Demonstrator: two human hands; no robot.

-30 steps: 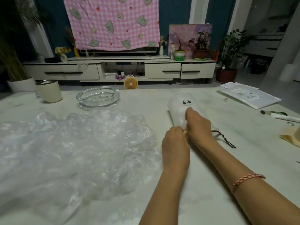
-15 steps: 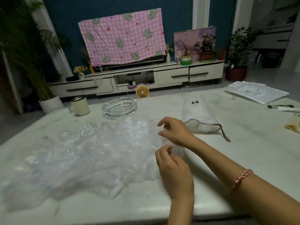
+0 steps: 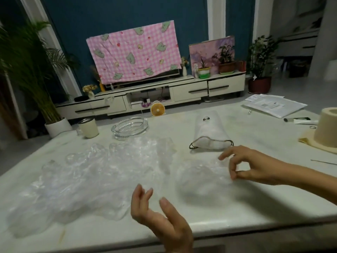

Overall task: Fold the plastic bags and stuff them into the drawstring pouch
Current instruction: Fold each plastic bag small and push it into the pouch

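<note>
A crumpled pile of clear plastic bags (image 3: 87,179) covers the left half of the marble table (image 3: 255,201). One clear plastic bag (image 3: 198,178) lies apart from the pile, blurred, just in front of the pouch. My right hand (image 3: 249,165) pinches this bag's right edge between thumb and forefinger, the other fingers spread. My left hand (image 3: 160,216) hovers near the table's front edge, fingers loosely apart and holding nothing. The white drawstring pouch (image 3: 209,132) lies beyond the right hand, bulging, its dark-corded mouth facing me.
A glass ashtray (image 3: 130,127) and a cream mug (image 3: 88,127) stand at the back left. Papers (image 3: 273,105), a tube (image 3: 304,121) and a cream roll (image 3: 328,130) sit at the right. The table's front edge runs just beneath my left hand.
Both hands left the pouch's mouth. The right hand drew one clear bag off the pile to the right; the left hand dropped toward the front edge and opened.
</note>
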